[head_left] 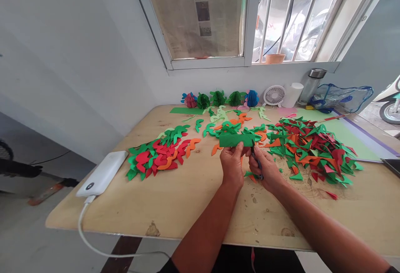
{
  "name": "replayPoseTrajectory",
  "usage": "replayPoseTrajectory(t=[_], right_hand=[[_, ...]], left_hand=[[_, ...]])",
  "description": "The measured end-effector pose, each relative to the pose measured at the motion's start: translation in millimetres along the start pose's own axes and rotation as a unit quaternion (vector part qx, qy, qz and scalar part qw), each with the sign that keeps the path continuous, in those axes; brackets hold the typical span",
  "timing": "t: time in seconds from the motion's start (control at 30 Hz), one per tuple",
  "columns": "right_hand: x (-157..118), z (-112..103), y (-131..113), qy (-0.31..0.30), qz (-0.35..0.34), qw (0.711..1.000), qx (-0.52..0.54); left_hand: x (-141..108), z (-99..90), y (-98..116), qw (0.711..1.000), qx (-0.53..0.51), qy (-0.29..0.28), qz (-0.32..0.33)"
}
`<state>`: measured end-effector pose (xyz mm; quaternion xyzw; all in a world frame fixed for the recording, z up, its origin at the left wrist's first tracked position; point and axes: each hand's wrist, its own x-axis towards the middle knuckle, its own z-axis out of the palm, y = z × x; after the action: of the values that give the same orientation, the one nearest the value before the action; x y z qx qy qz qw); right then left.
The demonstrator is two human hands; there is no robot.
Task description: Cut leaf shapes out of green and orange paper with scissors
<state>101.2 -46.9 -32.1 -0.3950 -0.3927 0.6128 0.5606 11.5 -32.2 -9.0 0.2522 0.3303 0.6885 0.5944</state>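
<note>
My left hand (pixel 231 162) pinches the lower edge of a green paper strip (pixel 233 140) held up over the middle of the table. Dark-handled scissors (pixel 258 165) are in my right hand (pixel 265 166), their blades at the right end of the strip. Left of my hands lies a pile of curved cut shapes (pixel 159 154) in green, red and orange. To the right is a larger heap of paper scraps (pixel 312 146) in the same colours. More green and orange pieces lie behind the strip.
A white power bank (pixel 102 173) with a cable sits at the table's left edge. Along the wall stand paper ornaments (pixel 218 98), a small fan (pixel 274 95), a white cup (pixel 293 95), a glass bottle (pixel 311 87) and a clear pouch (pixel 342 98).
</note>
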Motion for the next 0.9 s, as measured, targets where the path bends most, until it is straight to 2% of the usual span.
replayPoseTrajectory(t=[0.5,0.9], right_hand=[[1.3,-0.3,1.5,0.007,0.0,1.0,-0.008],[2.9,-1.8,3.6,0.021,0.005,0.999,-0.031]], left_hand=[[0.8,-1.4,0.7,1.0,-0.009,-0.016,-0.008],[5.1,-5.8,-6.7,1.0,0.012,0.007,-0.014]])
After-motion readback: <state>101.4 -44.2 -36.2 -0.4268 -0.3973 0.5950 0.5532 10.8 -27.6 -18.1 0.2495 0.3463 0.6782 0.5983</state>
